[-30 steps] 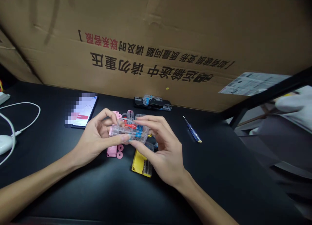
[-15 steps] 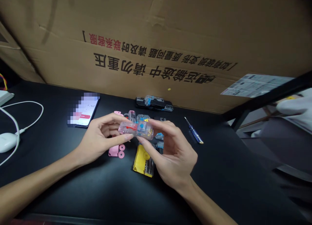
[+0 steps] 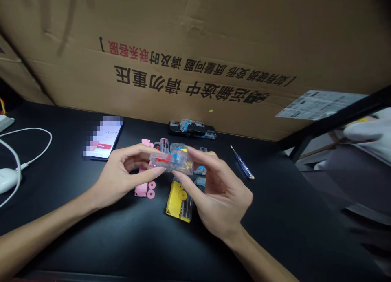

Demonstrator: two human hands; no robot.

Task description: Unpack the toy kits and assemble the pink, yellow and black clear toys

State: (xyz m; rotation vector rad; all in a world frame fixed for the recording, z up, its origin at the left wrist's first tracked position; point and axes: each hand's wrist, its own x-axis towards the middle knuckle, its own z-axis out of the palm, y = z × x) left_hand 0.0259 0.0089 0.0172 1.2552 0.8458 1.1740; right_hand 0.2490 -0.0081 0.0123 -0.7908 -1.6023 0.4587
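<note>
A clear plastic piece [image 3: 171, 161] with red, blue and yellow parts inside is held up over the table between both hands. My left hand [image 3: 122, 172] grips its left end between thumb and fingers. At its right end, my right hand [image 3: 218, 188] pinches it with thumb and forefinger. Just below lies a yellow and clear part [image 3: 179, 202]. Pink pieces [image 3: 141, 189] and two small pink discs [image 3: 151, 189] rest beside my left hand. Clear and blue parts [image 3: 200, 170] lie behind, partly hidden by my right hand.
Black and clear parts [image 3: 192, 129] lie near the large cardboard box [image 3: 183, 25] at the back. A screwdriver [image 3: 242, 164] is on the right. A phone [image 3: 105, 139] and a white cable [image 3: 50, 139] are on the left of the black table [image 3: 122, 245].
The clear piece has tilted slightly between my hands, and both hands still hold it. My right hand has shifted a little to the right.
</note>
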